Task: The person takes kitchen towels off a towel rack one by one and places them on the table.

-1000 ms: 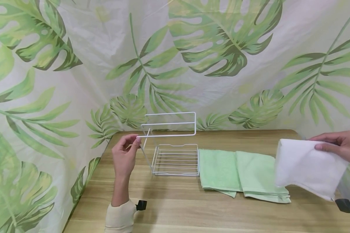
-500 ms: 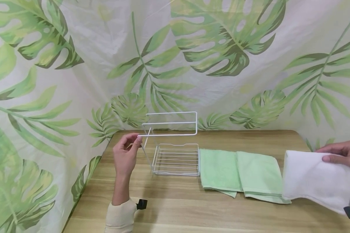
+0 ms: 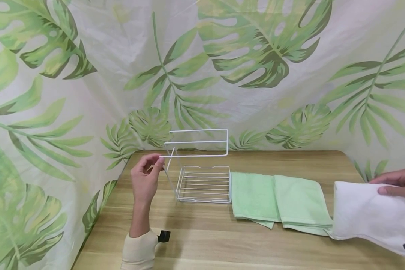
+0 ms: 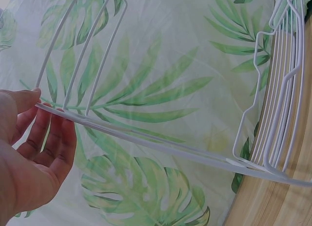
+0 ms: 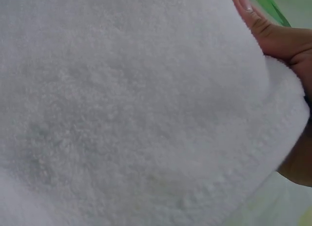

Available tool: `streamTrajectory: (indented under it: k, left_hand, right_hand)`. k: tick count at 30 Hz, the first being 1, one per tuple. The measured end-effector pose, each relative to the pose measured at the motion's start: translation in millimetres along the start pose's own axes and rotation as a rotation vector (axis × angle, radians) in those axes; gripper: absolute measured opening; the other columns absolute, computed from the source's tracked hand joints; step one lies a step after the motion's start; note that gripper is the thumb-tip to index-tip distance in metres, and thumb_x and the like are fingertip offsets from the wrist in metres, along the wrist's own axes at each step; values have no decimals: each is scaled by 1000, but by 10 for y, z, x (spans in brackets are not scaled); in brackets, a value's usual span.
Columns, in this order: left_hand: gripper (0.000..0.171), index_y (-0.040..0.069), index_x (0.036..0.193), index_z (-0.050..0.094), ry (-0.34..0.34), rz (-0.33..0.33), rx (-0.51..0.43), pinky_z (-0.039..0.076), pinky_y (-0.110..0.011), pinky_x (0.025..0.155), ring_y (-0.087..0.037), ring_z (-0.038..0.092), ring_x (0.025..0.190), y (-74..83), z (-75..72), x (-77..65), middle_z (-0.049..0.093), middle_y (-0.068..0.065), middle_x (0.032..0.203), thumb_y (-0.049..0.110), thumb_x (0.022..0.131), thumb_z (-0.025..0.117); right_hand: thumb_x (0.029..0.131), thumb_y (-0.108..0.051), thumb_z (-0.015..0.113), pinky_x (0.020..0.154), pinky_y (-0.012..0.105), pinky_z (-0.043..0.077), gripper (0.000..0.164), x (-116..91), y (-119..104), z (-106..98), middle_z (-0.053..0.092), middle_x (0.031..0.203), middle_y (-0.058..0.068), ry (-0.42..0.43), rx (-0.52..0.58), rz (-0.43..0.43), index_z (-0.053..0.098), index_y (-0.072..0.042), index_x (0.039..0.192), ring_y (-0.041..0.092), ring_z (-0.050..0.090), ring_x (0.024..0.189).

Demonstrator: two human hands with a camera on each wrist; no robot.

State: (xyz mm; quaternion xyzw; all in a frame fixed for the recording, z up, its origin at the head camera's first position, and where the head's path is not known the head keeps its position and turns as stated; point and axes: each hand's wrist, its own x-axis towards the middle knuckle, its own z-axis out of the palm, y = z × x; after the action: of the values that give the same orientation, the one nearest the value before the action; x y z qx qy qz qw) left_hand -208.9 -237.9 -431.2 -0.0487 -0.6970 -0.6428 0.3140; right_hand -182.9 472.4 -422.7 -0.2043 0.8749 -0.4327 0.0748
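With thumb and fingers, my left hand (image 3: 146,176) pinches the upper left corner of a white wire rack (image 3: 204,201). The rack has a slatted bottom shelf and an upper frame of several bars; the left wrist view shows the thumb on top of the wire bar (image 4: 146,142) and fingers beneath it. At the right edge, my right hand (image 3: 399,183) grips the top edge of a folded white towel (image 3: 371,210). That towel hangs beside a light green towel (image 3: 302,204) and fills most of the right wrist view. Part of the right hand lies outside the head view.
Another folded green towel (image 3: 254,195) lies between the rack and the first green one, its left edge right at the rack. All stand on a wooden table (image 3: 222,245). A leaf-patterned cloth (image 3: 256,105) hangs behind and at the left.
My right hand has moved right and down with the white towel, uncovering more of the right green towel. My left hand stays at the rack's corner.
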Motion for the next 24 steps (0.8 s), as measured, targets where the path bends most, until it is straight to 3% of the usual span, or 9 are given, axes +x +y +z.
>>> streamTrajectory:
  k: [5, 9, 13, 16, 18, 24]
  left_hand:
    - [18, -13, 111, 72, 3, -2, -2, 63, -15, 71, -4, 68, 74, 5, 5, 4, 71, 7, 86, -1, 98, 75]
    - [17, -13, 111, 72, 6, -14, -1, 63, -15, 71, -4, 68, 74, 8, 7, -2, 71, 7, 86, -1, 98, 75]
    - [17, -13, 111, 72, 7, -20, -2, 64, -16, 72, -5, 68, 74, -3, 6, -10, 71, 6, 86, -2, 98, 75]
    - [18, -14, 111, 72, 7, -17, -4, 64, -17, 73, -6, 68, 74, -9, 5, -13, 71, 6, 87, -2, 98, 75]
    - [19, -14, 111, 71, 5, -11, -4, 64, -17, 73, -6, 68, 75, -13, 5, -12, 71, 6, 87, -2, 98, 75]
    - [18, -13, 111, 72, 5, -12, 5, 64, -16, 73, -4, 68, 75, -1, 4, -12, 71, 7, 87, -1, 98, 75]
  right_hand:
    - [96, 15, 65, 55, 22, 58, 56, 14, 143, 17, 79, 97, -25, -60, -27, -10, 81, -37, 110, 3, 74, 73]
    - [100, 10, 64, 63, 18, 57, 41, 45, 267, 76, 79, 100, -26, -112, -108, -5, 80, -25, 114, -2, 73, 83]
    - [103, -1, 67, 68, 14, 55, 19, 96, 343, 132, 78, 100, -27, -65, -229, 89, 78, -4, 118, -11, 68, 88]
    - [105, -9, 68, 69, 13, 54, 25, 151, 370, 157, 78, 100, -25, -36, -280, 169, 73, 8, 122, -15, 64, 89]
    - [106, -11, 68, 69, 14, 55, 30, 187, 386, 171, 79, 100, -21, -29, -295, 185, 70, 12, 124, -13, 64, 88]
    - [103, -14, 73, 68, 16, 52, 25, 272, 469, 280, 82, 103, 12, 68, -381, 165, 76, 6, 118, -18, 58, 87]
